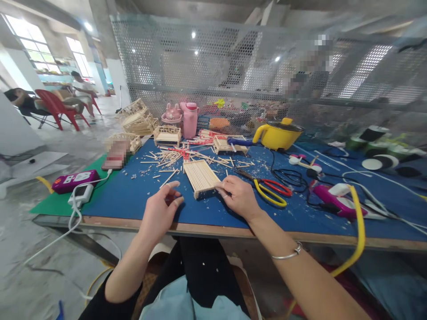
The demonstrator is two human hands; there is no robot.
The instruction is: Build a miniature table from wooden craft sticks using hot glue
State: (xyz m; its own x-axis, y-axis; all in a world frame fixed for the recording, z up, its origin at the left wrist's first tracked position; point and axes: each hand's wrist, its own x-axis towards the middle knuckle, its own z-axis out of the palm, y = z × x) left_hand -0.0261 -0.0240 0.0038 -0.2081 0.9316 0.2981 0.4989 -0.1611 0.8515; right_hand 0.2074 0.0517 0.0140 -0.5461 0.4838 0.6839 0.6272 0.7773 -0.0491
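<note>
A small slatted piece made of thin wooden sticks (201,175) rests on the blue table mat, tilted a little with its near edge raised on short legs. At its right corner, my right hand (238,195) pinches the edge between thumb and fingers. To the left of the piece lies my left hand (162,206), apart from it, with fingers loosely bent and the thumb away from them. Just beyond its fingertips is a loose thin stick (169,178). Many more loose sticks (170,158) are scattered behind the slatted piece, some in a pile with red ones.
Red-and-yellow-handled pliers (271,191) lie right of my right hand. Behind them stands a yellow electric pot (280,135). Finished-looking stick frames (167,134), a pink flask (189,120) and a blue glue gun (240,142) sit farther back. A phone (116,154) and power strip (75,181) are left.
</note>
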